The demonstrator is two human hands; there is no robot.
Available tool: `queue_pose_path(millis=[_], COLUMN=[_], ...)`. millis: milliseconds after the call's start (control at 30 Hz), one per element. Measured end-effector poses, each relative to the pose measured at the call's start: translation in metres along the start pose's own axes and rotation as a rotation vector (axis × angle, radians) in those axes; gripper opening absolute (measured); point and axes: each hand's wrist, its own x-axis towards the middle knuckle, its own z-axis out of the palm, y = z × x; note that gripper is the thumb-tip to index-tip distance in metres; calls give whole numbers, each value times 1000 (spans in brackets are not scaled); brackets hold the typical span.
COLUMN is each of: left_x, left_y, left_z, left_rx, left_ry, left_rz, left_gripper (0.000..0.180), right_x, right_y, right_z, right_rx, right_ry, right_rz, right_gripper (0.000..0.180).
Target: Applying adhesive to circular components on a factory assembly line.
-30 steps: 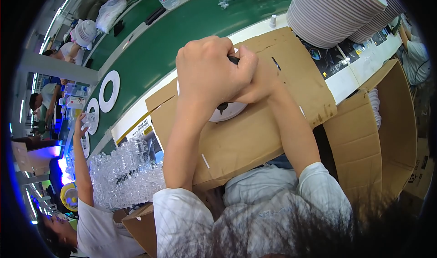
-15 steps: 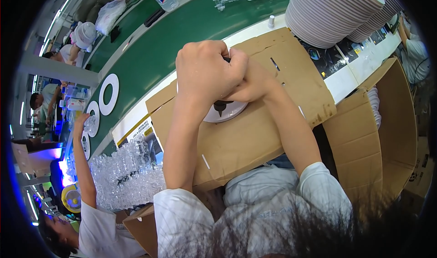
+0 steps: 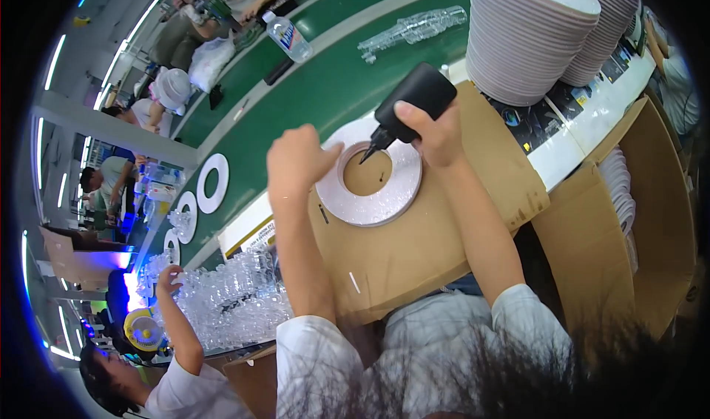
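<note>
Black bottle (image 3: 418, 101) above cardboard (image 3: 436, 234); green bench (image 3: 251, 145), ceiling lights (image 3: 55, 64) beyond; hands (image 3: 438, 134) (image 3: 294, 160): right gripping bottle, left unclenched.

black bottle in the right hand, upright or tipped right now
Tipped: the black bottle slants in the right hand, its nozzle angled down toward the opening of the white ring.

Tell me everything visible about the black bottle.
The black bottle is opaque and plastic-looking, with a nozzle narrowing to a thin tip. It slants, base up to the right, tip down-left over the white ring's opening. The right grip holds its body. Whether the tip touches anything is unclear.
</note>
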Motion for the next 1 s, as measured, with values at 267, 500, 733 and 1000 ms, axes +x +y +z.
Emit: queue_pose_path(millis=[267,500,733,1000], left_x=[24,120,208,213], left_y=[1,-95,-199,-280], left_z=[24,-16,8,66], left_rx=[-22,52,119,-30], left_ry=[-123,-120,-148,-143], left_rz=[70,108,143,133], left_gripper=[42,39,42,46], right_x=[2,-3,-1,-9], right_y=[-9,-12,-15,-22], right_z=[3,9,10,16], right_rx=[115,102,129,159], right_ry=[177,147,181,192], right_rz=[9,144,121,211], right_gripper=[23,22,24,25])
